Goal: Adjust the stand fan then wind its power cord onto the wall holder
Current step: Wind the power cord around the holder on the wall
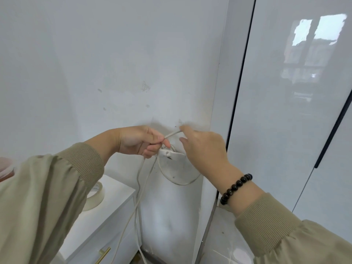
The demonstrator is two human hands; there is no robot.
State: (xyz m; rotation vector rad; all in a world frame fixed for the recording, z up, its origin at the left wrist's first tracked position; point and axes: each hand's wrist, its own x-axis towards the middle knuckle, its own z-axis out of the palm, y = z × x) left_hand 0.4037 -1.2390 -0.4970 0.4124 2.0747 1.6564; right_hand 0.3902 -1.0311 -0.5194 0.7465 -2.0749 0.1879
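Cord [172, 133] is being pinched between the curled fingers of the left grip [141, 141], just above the wall holder [169, 153], where a loop is hanging. The blurred right grip [203, 149] is perhaps touching the cord; its closure cannot be told.

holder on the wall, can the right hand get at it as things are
Probably yes: the right hand is just right of the holder with nothing between them. The left hand, pinching the cord, is on its other side.
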